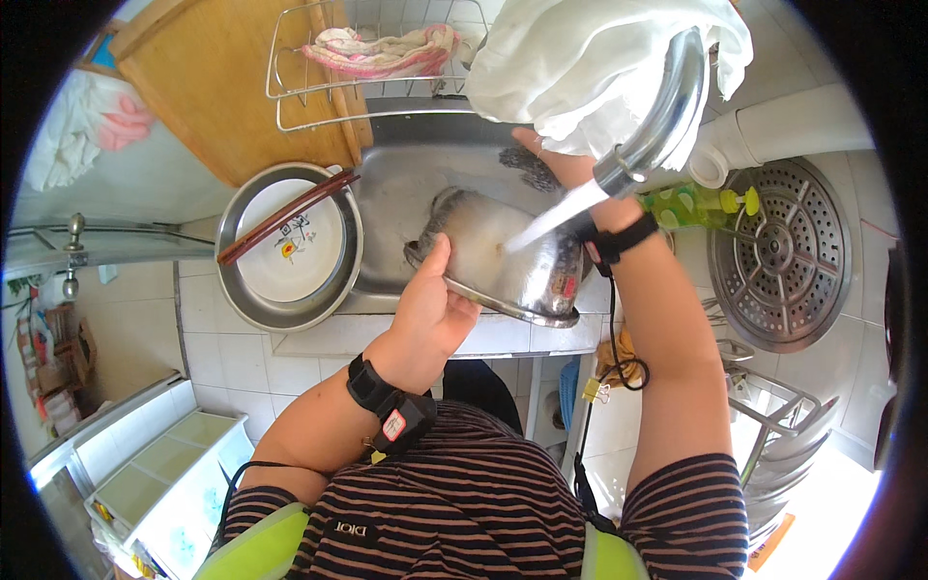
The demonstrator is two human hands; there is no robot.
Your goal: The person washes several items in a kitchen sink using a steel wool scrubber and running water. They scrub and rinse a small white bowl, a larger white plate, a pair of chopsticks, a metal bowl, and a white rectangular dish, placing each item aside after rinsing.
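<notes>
A stainless steel basin is tilted on its side over the sink, its rim towards me. My left hand grips that rim, thumb on one side and fingers on the other. Water runs from the curved chrome faucet onto the basin. My right hand reaches past the faucet, beyond the basin; the faucet and a white cloth partly cover it, and what it touches is unclear. A dark scouring pad or mesh-like patch lies near its fingers.
Left of the sink, a metal basin holds a white bowl with brown chopsticks across it. A wire rack with a pink-edged cloth stands behind. At right are a green bottle and a perforated steamer plate.
</notes>
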